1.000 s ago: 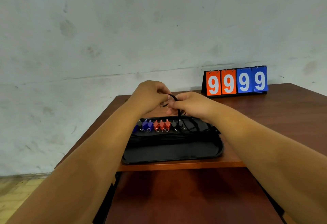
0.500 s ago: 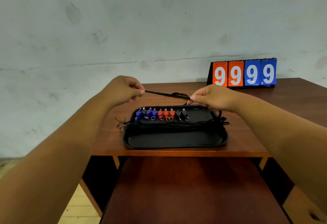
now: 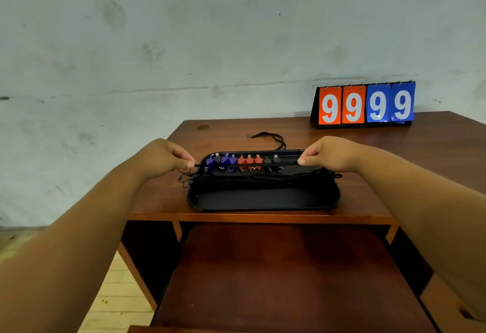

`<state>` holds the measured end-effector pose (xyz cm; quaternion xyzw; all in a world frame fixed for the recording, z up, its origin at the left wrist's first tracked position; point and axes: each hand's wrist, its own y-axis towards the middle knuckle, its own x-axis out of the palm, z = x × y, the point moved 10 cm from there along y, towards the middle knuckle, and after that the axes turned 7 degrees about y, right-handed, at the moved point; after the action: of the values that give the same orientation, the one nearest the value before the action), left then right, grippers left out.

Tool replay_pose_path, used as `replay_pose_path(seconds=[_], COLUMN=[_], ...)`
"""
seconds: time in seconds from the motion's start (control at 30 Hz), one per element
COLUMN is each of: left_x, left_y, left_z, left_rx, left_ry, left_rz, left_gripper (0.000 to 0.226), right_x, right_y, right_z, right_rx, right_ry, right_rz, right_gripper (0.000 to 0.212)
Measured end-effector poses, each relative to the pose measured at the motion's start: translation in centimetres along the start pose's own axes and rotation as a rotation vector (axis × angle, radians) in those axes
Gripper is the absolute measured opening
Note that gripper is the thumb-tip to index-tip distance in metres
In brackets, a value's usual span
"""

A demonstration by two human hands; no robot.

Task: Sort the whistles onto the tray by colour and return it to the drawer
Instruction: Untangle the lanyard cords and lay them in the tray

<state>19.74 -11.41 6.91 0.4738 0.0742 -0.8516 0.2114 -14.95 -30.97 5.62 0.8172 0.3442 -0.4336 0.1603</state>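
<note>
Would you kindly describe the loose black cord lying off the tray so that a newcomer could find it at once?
Start at the flip scoreboard showing 9999 at the back right of the wooden desk. To its left, just behind the far rim of the black tray, a loose black cord lies curled on bare wood. Unlike the bundled cords on the tray, it lies alone, untouched by either hand.

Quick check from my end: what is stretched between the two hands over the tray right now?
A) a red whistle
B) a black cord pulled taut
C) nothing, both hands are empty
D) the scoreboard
B: the left hand and right hand each pinch one end of a black cord held taut across the row of whistles at the back of the tray.
</note>
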Motion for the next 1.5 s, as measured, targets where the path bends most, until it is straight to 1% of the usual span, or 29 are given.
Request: replay_pose_path(seconds=[0.2,0.4,0.5,0.57,0.63,0.7,0.77,0.8,0.93,1.03,1.23,1.37,1.43,1.5], left_x=[1.2,2.4,2.3,1.8,1.3,1.0,1.2,1.3,2.3,3.5,6.2,8.7,9.5,10.5], left_y=[0.0,-0.2,-0.3,-0.3,-0.1,0.5,1.2,1.5,3.4,5.6,11.4,16.0,18.4,20.3], left_z=[-0.2,0.2,0.2,0.3,0.9,1.8,2.9,3.6,6.6,8.3,10.4,11.8,12.5,13.3], left_rx=[0.000,-0.002,-0.013,-0.020,-0.009,0.013,0.032,0.044,0.108,0.111,0.106,0.129,0.125,0.128], left_ry=[0.015,0.066,0.060,0.029,0.021,0.052,0.083,0.093,0.107,0.123,0.084,0.137,0.170,0.211], left_rz=[-0.077,-0.121,-0.117,-0.084,-0.038,-0.001,0.016,0.019,0.021,0.007,-0.022,-0.045,-0.026,-0.022], left_gripper=[0.010,0.009,0.006,0.002,0.007,0.018,0.026,0.028,0.028,0.023,0.014,0.011,0.012,0.023], right_x=[0.8,0.7,0.6,0.5,0.0,-1.2,-2.1,-2.3,-2.2,-1.7,-1.4,-1.3,-1.3,-1.1], right_y=[-0.2,-0.7,-0.7,-0.5,-0.2,-0.2,-0.1,0.1,1.8,3.4,7.0,9.7,11.0,12.0], right_z=[1.3,2.0,2.3,2.5,2.6,2.6,2.0,1.7,1.9,2.2,2.5,3.3,3.6,4.2], right_rx=[0.023,0.022,0.021,0.019,0.027,0.047,0.036,0.023,0.030,0.032,0.012,0.031,0.043,0.069], right_ry=[-0.043,-0.056,-0.050,-0.054,-0.096,-0.210,-0.294,-0.297,-0.139,-0.041,0.045,0.042,0.052,0.058], right_rz=[-0.042,0.000,0.000,0.009,0.053,0.139,0.212,0.229,0.219,0.205,0.221,0.245,0.258,0.251], right_gripper=[0.021,0.021,0.018,0.014,0.015,0.024,0.026,0.026,0.023,0.019,0.020,0.022,0.023,0.024])
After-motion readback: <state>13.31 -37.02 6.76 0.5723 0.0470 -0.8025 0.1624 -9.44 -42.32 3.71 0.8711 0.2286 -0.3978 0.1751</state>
